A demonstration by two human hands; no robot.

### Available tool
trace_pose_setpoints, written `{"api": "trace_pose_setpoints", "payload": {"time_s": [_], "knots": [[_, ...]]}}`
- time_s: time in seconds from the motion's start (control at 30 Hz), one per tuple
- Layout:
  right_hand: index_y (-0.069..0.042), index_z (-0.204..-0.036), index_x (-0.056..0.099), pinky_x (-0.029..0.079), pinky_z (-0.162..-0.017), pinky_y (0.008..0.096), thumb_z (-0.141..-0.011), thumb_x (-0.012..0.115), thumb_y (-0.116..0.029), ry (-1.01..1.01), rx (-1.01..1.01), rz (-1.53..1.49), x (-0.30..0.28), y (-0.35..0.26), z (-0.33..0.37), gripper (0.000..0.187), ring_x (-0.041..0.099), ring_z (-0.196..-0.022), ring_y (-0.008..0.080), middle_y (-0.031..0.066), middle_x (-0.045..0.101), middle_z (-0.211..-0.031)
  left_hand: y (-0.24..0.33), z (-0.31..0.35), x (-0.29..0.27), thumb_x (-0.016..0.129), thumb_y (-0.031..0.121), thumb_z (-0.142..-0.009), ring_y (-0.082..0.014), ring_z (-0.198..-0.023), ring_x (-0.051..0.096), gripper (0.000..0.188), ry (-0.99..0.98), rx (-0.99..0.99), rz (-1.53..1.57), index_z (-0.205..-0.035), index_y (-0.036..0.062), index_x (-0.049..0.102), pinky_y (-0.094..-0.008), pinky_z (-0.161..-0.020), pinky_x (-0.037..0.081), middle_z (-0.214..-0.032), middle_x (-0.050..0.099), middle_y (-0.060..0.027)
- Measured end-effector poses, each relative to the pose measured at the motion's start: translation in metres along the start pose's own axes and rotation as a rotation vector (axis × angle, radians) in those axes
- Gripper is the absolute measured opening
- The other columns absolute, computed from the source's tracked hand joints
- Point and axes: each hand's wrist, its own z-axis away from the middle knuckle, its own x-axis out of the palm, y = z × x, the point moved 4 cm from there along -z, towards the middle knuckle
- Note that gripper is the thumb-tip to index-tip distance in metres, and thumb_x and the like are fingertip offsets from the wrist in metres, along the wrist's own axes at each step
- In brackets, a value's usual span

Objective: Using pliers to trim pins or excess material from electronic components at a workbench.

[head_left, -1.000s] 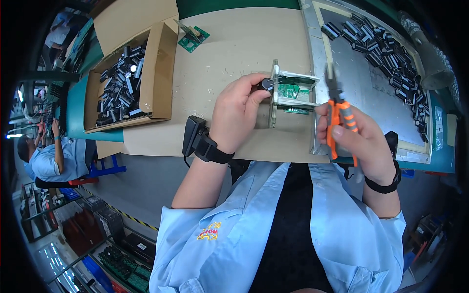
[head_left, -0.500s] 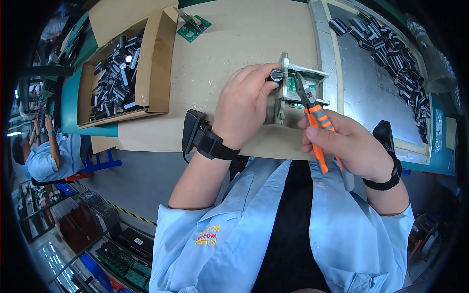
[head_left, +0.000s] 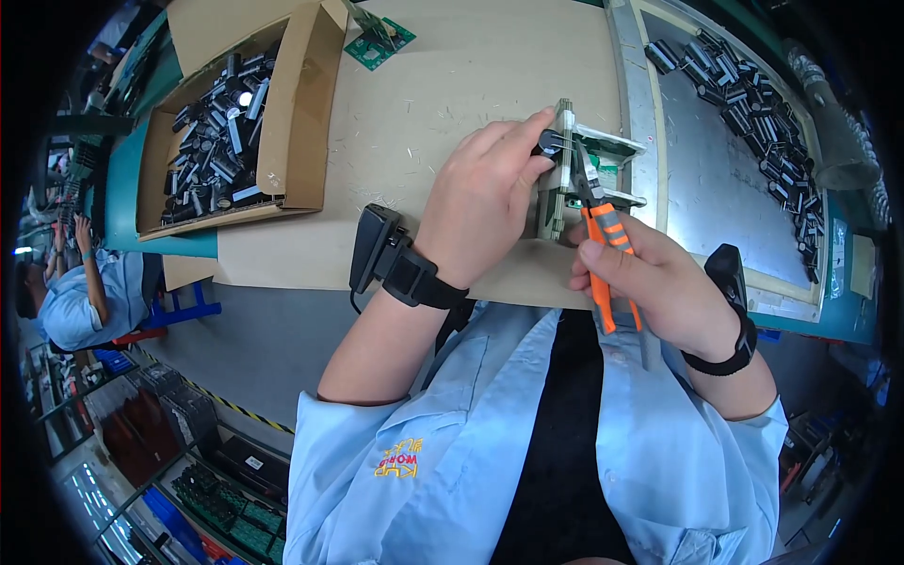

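My left hand [head_left: 480, 198] pinches a black cylindrical capacitor [head_left: 548, 143] between thumb and fingers. Its thin wire leads point right, across the top of an upright pale plate [head_left: 556, 202]. This plate belongs to a small stand with green circuit-board pieces [head_left: 605, 174] between its arms. In my right hand [head_left: 664, 273] are cutting pliers [head_left: 603, 226] with orange and grey handles. The plier jaws point away from me, just right of the plate, at the lead ends. Whether the jaws touch the leads is too small to tell.
A cardboard box [head_left: 306, 113] of capacitors stands at the left. On the right, a metal-framed tray [head_left: 697, 179] holds many more capacitors [head_left: 744, 108]. A green circuit board [head_left: 379, 47] lies at the back. Clipped wire bits are scattered over the brown table covering [head_left: 452, 75]. Another person [head_left: 89, 292] sits far left.
The pliers stand slightly more upright and their handles look a little closer together. My left hand still grips the capacitor at the plate. The whole view has shifted slightly.
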Motion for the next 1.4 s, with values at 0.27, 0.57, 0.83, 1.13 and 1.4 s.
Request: {"api": "trace_pose_setpoints", "payload": {"time_s": [0.27,0.57,0.83,1.13,1.4], "knots": [[-0.002,-0.105,0.051,0.047,-0.066,0.0244,-0.093,0.053,-0.032,0.025,-0.016,-0.027,0.006,-0.006,-0.003,0.032,0.058,-0.078,0.0113,0.0025,0.057,-0.085,0.001,0.0,-0.002,0.059,0.001,-0.082,-0.0252,-0.078,0.059,0.036,0.025,0.013,-0.005,-0.117,0.0056,0.059,-0.0301,-0.069,0.048,-0.092,0.061,-0.0125],[-0.003,-0.1,0.049,0.045,-0.061,0.0222,-0.093,0.054,-0.03,0.049,-0.007,0.019,0.017,-0.007,-0.006,0.028,0.057,-0.07,0.0083,0.0009,0.054,-0.078,0.001,0.0,-0.003,0.059,0.001,-0.081,-0.0242,-0.077,0.059,0.035,0.043,0.019,0.001,-0.115,0.0071,0.06,-0.0303,-0.068,0.048,-0.09,0.062,-0.0112],[-0.005,-0.094,0.047,0.045,-0.055,0.023,-0.093,0.053,-0.034,0.13,-0.003,0.001,0.024,-0.006,-0.007,0.03,0.054,-0.061,0.0086,0.0,0.05,-0.071,0.001,0.0,-0.004,0.06,0.002,-0.08,-0.0243,-0.077,0.06,0.035,0.042,0.007,-0.02,-0.114,0.0085,0.061,-0.0309,-0.068,0.049,-0.09,0.062,-0.0109],[-0.005,-0.089,0.047,0.043,-0.052,0.0229,-0.094,0.052,-0.035,0.158,-0.035,-0.036,0.023,0.003,-0.011,0.03,0.051,-0.056,0.009,-0.0002,0.048,-0.068,0.001,0.0,-0.004,0.061,0.003,-0.08,-0.0248,-0.076,0.06,0.034,0.055,0.034,-0.047,-0.114,0.0088,0.062,-0.0314,-0.068,0.049,-0.09,0.062,-0.0109],[-0.005,-0.091,0.048,0.043,-0.05,0.0232,-0.094,0.052,-0.033,0.173,-0.088,-0.003,0.02,0.005,-0.012,0.029,0.051,-0.055,0.0094,0.0001,0.048,-0.067,0.0,-0.001,-0.002,0.06,-0.001,-0.08,-0.0228,-0.076,0.061,0.033,0.058,0.042,0.018,-0.112,0.0063,0.062,-0.0293,-0.067,0.049,-0.09,0.062,-0.0111]]}}
